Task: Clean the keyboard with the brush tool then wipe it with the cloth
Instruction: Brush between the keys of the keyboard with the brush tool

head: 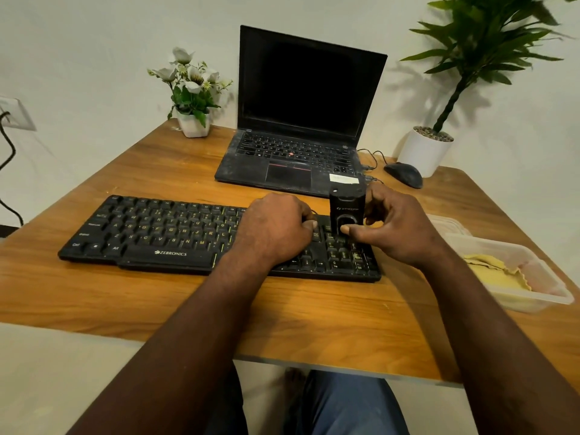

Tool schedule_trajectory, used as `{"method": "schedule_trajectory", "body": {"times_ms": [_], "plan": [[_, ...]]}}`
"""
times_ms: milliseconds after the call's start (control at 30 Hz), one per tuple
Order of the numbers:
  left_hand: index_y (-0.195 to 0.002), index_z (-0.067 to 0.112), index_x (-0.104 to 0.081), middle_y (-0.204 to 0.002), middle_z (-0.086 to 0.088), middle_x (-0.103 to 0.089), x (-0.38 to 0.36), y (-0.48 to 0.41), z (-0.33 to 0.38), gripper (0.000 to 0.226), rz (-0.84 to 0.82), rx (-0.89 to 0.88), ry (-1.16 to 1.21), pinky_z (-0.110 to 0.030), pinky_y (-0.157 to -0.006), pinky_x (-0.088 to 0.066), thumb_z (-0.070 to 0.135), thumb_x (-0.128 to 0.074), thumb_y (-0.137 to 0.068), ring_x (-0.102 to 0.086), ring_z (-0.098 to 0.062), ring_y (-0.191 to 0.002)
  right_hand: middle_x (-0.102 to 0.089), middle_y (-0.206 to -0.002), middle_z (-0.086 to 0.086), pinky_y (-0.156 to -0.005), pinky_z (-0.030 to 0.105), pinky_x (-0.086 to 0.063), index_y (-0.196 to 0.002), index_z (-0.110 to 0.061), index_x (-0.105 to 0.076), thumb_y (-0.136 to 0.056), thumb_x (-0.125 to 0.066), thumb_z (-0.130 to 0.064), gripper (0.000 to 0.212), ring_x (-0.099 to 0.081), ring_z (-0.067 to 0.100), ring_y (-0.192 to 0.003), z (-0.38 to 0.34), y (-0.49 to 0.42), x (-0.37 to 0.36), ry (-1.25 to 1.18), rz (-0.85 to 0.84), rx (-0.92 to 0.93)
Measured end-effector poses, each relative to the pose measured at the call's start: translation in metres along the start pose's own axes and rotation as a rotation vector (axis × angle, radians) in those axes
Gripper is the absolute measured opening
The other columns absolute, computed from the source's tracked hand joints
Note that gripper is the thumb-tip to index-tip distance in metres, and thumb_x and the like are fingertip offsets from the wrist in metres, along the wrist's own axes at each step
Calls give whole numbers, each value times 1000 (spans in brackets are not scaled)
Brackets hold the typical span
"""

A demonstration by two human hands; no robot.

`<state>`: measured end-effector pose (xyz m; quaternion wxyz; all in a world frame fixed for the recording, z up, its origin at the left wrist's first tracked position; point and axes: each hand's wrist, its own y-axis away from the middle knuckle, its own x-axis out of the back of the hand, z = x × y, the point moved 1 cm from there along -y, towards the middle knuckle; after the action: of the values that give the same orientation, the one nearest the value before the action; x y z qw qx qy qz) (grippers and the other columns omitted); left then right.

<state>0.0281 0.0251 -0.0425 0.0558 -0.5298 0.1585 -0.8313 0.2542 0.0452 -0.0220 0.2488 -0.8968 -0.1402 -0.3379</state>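
One black keyboard [163,233], yellow legends; black brush tool [346,208] upright at right end.

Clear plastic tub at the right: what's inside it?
A crumpled yellow cloth lies in the tub, with a pale pink item beside it; anything beneath the cloth is covered.

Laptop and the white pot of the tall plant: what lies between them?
A black mouse rests on the table there; the head view shows it.

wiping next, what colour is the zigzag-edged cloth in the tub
Cloth: pale yellow, head view.
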Motion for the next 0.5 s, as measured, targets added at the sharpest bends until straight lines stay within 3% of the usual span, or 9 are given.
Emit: {"method": "schedule_trajectory", "body": {"times_ms": [233,333,500], "plan": [[-105,35,-76,-104,12,-74,0,0,-1,22,4,6,24,-36,-85,-58,48,-61,-95,-66,-11,-95,-69,-91,-2,-69,44,-57,-97,-15,-64,-79,-89,-21,31,-65,18,-82,1,-11,-4,61,61,12],[-105,35,-75,-99,12,-74,-1,-1,-1,23,0,3,9,-36,-81,-59,49,-60,-95,-66,-11,-91,-68,-90,4,-68,42,-56,-97,-9,-64,-77,-89,-23,35,-64,20,-81,-2,-3,1,11,-44,23],[-98,35,-75,-93,12,-72,-2,-2,-2,19,-20,5,2,-34,-76,-58,47,-62,-93,-64,-11,-85,-70,-101,8,-76,56,-59,-110,-8,-68,-73,-86,-35,50,-68,30,-91,-5,8,11,-94,-278,2]]}}
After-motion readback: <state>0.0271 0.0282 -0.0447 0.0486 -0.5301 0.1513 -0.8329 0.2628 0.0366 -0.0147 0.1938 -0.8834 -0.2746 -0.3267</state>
